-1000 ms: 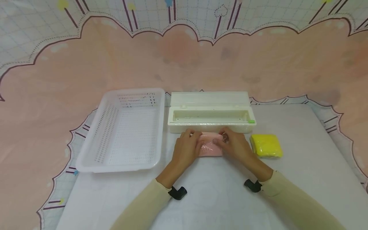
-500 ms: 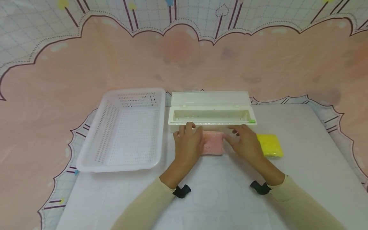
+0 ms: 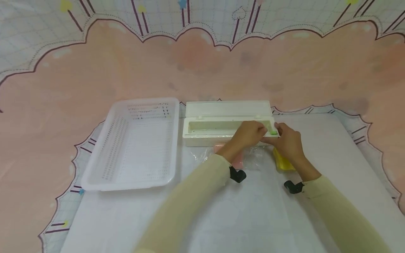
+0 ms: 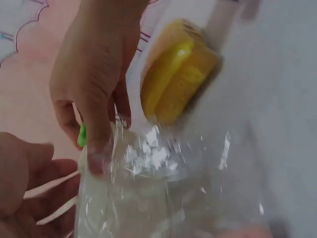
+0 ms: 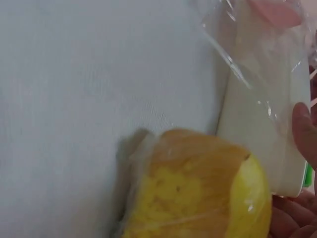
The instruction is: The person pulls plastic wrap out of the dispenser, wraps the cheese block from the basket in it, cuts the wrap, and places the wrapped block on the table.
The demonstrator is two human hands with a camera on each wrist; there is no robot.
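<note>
A white cling film dispenser (image 3: 202,141) lies with its lid raised, a green slider (image 3: 272,133) at its right end. My right hand (image 3: 286,140) grips that end, thumb on the front in the right wrist view (image 5: 303,131). My left hand (image 3: 248,133) reaches over the trough near the slider; in the left wrist view its fingers (image 4: 57,196) are loosely extended beside the box edge. Clear film (image 4: 158,153) runs forward from the dispenser. A pink block (image 3: 238,161) lies with the film around it, partly hidden by my left wrist.
A yellow block (image 3: 282,162) in clear wrapping sits just in front of my right hand, partly covered by it. To the left stands a white perforated plastic basket (image 3: 128,186). A white cloth covers the table (image 3: 253,218); a patterned curtain (image 3: 202,70) hangs behind.
Both hands have left the pink block and moved right and forward to the dispenser's right end. The left hand has crossed over the block. Clear film now shows spread on both sides of it.
</note>
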